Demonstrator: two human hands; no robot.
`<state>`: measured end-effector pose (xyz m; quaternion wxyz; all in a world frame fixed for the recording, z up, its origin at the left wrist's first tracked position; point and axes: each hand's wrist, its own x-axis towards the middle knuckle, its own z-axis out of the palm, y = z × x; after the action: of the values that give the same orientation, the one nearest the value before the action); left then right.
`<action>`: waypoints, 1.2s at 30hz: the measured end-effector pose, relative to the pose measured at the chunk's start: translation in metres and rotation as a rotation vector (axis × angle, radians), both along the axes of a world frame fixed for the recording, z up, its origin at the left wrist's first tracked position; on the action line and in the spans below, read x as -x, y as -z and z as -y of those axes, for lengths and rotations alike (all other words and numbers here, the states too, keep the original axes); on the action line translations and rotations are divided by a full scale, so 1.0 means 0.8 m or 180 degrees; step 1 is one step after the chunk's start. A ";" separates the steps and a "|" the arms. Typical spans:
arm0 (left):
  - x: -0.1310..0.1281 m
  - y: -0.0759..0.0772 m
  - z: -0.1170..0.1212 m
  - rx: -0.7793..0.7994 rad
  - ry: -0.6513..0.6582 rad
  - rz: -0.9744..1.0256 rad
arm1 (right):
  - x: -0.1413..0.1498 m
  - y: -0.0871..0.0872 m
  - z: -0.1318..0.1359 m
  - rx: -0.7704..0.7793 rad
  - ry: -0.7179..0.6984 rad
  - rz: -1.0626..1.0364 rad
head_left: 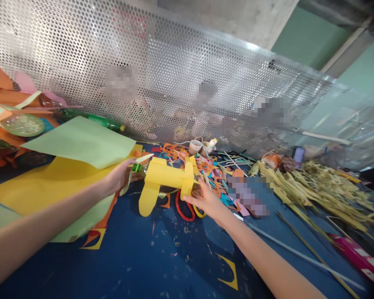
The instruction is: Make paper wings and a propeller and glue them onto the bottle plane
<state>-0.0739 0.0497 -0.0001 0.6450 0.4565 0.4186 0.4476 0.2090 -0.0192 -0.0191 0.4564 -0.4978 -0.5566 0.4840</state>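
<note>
I hold a yellow paper airplane built round a plastic bottle, just above the blue table. My left hand is closed around its nose end, where the green bottle cap shows. My right hand grips its tail end, fingers against the yellow paper wrap. One yellow wing hangs down toward me. Scissors with a red and a yellow handle lie on the table under the tail.
Large yellow and light green paper sheets lie at left, beside orange paper and green bottles. Colored paper scraps and dry straw strips cover the far table. A perforated metal screen stands behind. Thin sticks lie at right.
</note>
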 end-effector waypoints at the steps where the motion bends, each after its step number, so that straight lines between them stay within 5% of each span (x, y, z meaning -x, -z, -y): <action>1: 0.002 0.001 -0.002 -0.0158 -0.0183 -0.0115 | 0.000 0.001 -0.001 -0.0020 -0.0024 0.0098; 4: 0.011 0.004 -0.009 -0.0765 -0.0708 -0.0939 | -0.001 0.003 -0.004 -0.0081 -0.0103 0.0283; 7: 0.015 0.002 -0.006 -0.1929 -0.1043 -0.2280 | -0.002 0.005 -0.006 -0.0187 -0.0398 0.0331; 11: 0.002 -0.008 0.017 -0.3463 -0.1024 -0.3238 | -0.002 0.011 -0.006 -0.0371 -0.0572 0.0454; 14: -0.011 -0.008 0.032 -0.3954 -0.0755 -0.3573 | -0.002 0.012 -0.001 -0.0637 -0.0506 0.1009; 18: -0.012 0.001 0.033 -0.3942 -0.0343 -0.3832 | 0.003 -0.002 0.014 -0.1146 0.0097 0.2878; 22: -0.007 0.008 0.025 -0.3810 -0.0310 -0.3951 | 0.019 -0.027 0.040 -0.1437 0.0171 0.4171; 26: -0.008 0.013 0.020 -0.3807 -0.0348 -0.3946 | 0.036 -0.035 0.061 -0.1344 -0.0175 0.4711; 36: -0.007 0.016 0.009 -0.3603 -0.0363 -0.3973 | 0.050 -0.012 0.062 -0.1265 -0.0457 0.5309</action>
<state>-0.0682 0.0428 -0.0126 -0.0541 0.8526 0.4332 0.2874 0.1687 -0.0689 -0.0095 -0.0548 -0.5652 -0.8146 -0.1186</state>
